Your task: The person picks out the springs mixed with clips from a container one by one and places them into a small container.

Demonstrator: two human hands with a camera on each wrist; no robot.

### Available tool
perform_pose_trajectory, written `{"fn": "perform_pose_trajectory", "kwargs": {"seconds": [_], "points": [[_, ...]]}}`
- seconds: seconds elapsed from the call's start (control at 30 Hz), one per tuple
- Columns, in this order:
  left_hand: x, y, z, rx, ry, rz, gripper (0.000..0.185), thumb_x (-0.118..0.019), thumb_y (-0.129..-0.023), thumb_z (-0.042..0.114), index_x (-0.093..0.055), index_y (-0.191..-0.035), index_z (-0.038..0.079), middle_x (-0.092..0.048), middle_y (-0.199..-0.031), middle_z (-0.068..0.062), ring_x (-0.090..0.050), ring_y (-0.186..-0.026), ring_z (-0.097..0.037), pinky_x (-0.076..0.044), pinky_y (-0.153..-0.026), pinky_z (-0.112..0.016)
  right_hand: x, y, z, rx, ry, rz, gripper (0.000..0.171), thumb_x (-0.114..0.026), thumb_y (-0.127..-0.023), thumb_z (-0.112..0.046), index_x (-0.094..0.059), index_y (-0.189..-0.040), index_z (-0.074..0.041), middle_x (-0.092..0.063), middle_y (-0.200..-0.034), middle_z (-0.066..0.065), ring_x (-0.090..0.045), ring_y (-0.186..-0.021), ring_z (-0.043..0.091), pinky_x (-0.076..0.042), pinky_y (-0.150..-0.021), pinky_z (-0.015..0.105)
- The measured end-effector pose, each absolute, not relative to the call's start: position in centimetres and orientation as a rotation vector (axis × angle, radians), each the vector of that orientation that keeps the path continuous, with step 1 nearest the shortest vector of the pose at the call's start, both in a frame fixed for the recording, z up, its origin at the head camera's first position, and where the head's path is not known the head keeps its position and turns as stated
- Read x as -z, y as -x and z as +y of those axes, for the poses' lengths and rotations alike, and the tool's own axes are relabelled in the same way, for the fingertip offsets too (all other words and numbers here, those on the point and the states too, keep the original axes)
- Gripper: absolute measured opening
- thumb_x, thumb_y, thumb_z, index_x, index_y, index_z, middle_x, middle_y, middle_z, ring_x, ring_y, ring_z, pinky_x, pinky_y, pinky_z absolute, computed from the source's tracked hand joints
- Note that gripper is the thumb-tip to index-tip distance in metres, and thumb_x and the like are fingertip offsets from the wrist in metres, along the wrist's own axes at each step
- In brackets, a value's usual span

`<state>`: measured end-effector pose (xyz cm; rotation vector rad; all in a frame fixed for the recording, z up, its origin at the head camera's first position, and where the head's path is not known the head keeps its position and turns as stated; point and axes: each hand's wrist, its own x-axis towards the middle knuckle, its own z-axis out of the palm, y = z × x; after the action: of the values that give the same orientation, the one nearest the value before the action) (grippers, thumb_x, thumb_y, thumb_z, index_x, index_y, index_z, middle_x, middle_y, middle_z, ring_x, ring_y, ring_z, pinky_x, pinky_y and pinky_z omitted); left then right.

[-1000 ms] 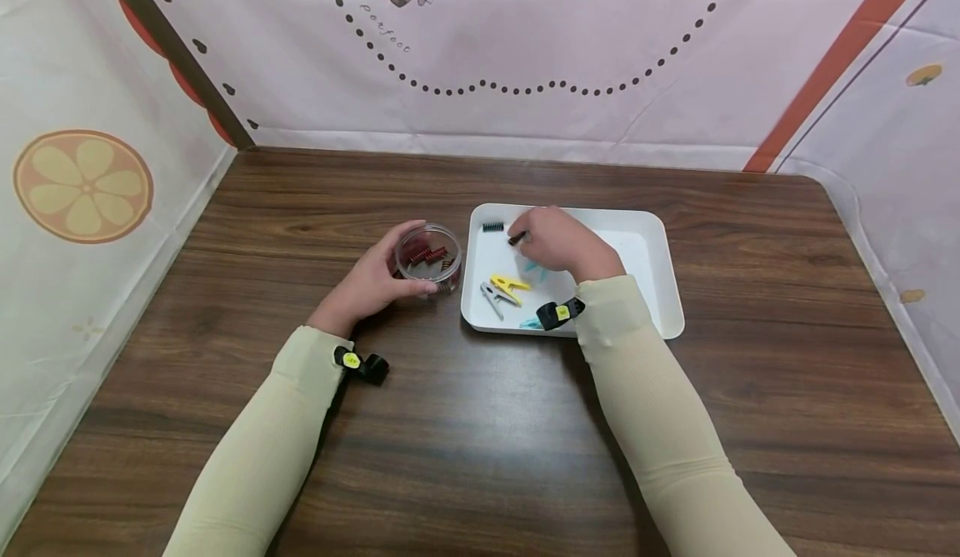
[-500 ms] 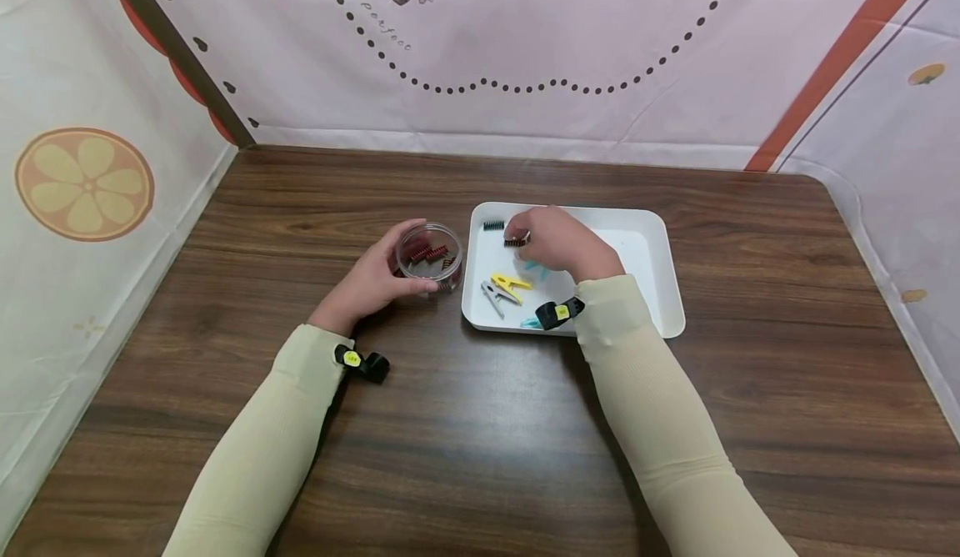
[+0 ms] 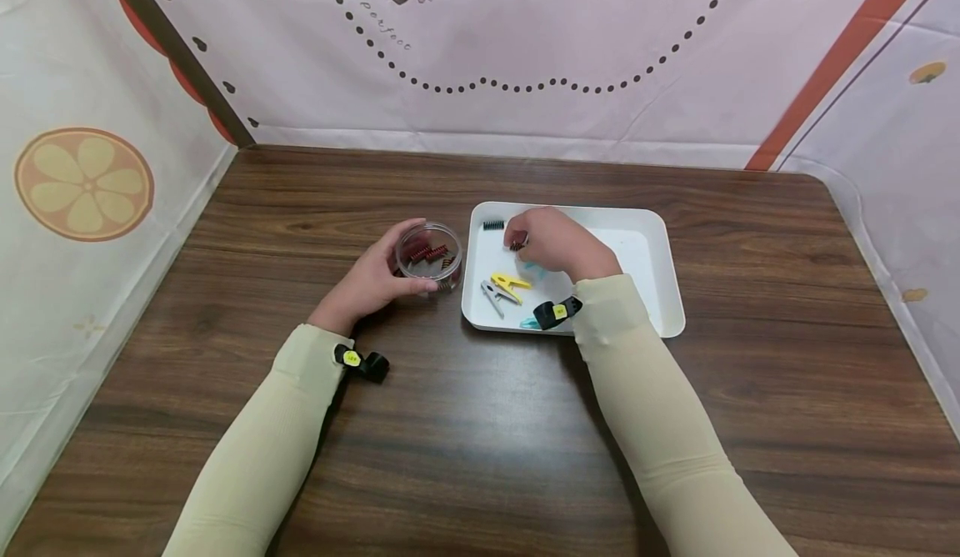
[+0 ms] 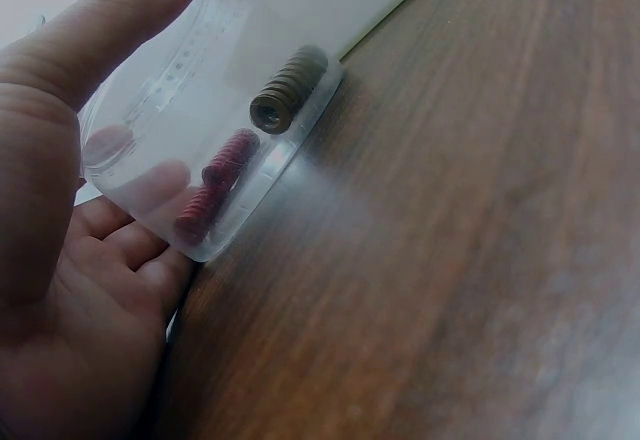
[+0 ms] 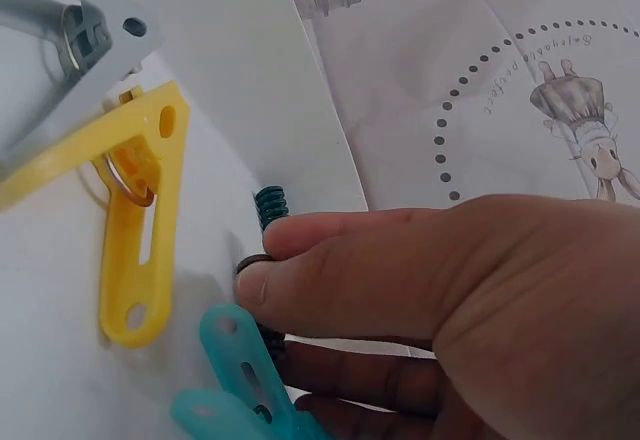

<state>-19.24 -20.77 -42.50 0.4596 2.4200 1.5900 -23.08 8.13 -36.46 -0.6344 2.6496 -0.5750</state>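
My left hand (image 3: 372, 280) holds a clear round plastic jar (image 3: 459, 250) on the table, thumb and fingers around its sides. Red springs (image 4: 218, 182) and a brown spring (image 4: 283, 92) lie inside it. Over the white tray (image 3: 637, 240), my right hand (image 3: 561, 242) pinches a dark brown spring (image 3: 517, 246) between thumb and fingers; much of that spring is hidden. A dark green spring (image 3: 493, 225) lies in the tray's far left corner, just beyond the fingertips.
In the tray lie a yellow clothespin (image 3: 512, 281), a grey clothespin (image 3: 495, 294) and a teal clothespin (image 3: 530, 323). Another teal clothespin (image 5: 235, 360) is close under my right hand. The tray stands right of the jar on the wooden table (image 3: 465, 440), with printed cloth (image 3: 480, 48) behind.
The brown spring has turned in my right fingers and is now more covered by them. My right hand has barely shifted; my left hand and the jar stay still.
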Motion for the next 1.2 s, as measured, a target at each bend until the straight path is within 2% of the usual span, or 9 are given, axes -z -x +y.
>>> {"fn": "perform_pose_trajectory", "kwargs": {"seconds": [0.17,0.27,0.5,0.8,1.07,1.2], "points": [[42.29,19.18,-20.71,-1.571,-0.425,2.42,0.096,-0.086,-0.072,0.014,-0.03,-0.15,0.014,-0.044,-0.146,-0.012,-0.048,-0.128,-0.029,-0.036,-0.11,-0.048,36.68,23.01,8.23,0.584,0.653,2.673,0.022,-0.057,-0.084,0.003,-0.069,-0.093,-0.013,-0.066,-0.094,0.001,-0.055,-0.087,0.019,-0.045,-0.075,0.03],[42.25,19.15,-20.71,-1.57,-0.43,2.425,0.095,-0.086,-0.073,0.015,-0.03,-0.15,0.015,-0.045,-0.146,-0.01,-0.048,-0.129,-0.028,-0.036,-0.111,-0.048,36.73,23.04,8.29,0.573,0.677,2.685,0.021,-0.056,-0.084,0.002,-0.07,-0.091,-0.012,-0.065,-0.092,0.0,-0.054,-0.085,0.018,-0.044,-0.074,0.029],[42.51,19.11,-20.82,-1.583,-0.468,2.438,0.092,-0.087,-0.073,0.023,-0.034,-0.147,0.024,-0.047,-0.146,-0.003,-0.048,-0.131,-0.021,-0.035,-0.112,-0.045,36.68,23.1,8.32,0.554,0.695,2.686,0.025,-0.053,-0.084,0.001,-0.071,-0.095,-0.012,-0.067,-0.097,0.001,-0.055,-0.088,0.019,-0.045,-0.078,0.03],[42.51,19.14,-20.78,-1.585,-0.482,2.439,0.092,-0.087,-0.071,0.029,-0.035,-0.146,0.027,-0.047,-0.146,-0.001,-0.048,-0.131,-0.019,-0.036,-0.112,-0.045,36.4,23.27,7.97,0.593,0.682,2.682,0.029,-0.051,-0.087,-0.002,-0.071,-0.105,-0.013,-0.069,-0.104,0.001,-0.057,-0.087,0.018,-0.047,-0.076,0.03],[42.42,19.08,-20.73,-1.606,-0.481,2.418,0.094,-0.088,-0.071,0.025,-0.033,-0.148,0.021,-0.047,-0.145,-0.002,-0.051,-0.126,-0.022,-0.038,-0.109,-0.046,36.04,23.21,8.01,0.644,0.712,2.683,0.025,-0.053,-0.089,-0.004,-0.072,-0.105,-0.01,-0.07,-0.103,0.004,-0.058,-0.083,0.018,-0.047,-0.074,0.03],[42.57,19.16,-20.77,-1.612,-0.492,2.416,0.092,-0.087,-0.071,0.025,-0.035,-0.147,0.023,-0.047,-0.145,-0.003,-0.05,-0.129,-0.021,-0.036,-0.11,-0.046,35.88,23.12,8.01,0.653,0.717,2.688,0.024,-0.054,-0.09,-0.005,-0.072,-0.105,-0.01,-0.07,-0.102,0.004,-0.058,-0.084,0.018,-0.047,-0.075,0.031]]}}
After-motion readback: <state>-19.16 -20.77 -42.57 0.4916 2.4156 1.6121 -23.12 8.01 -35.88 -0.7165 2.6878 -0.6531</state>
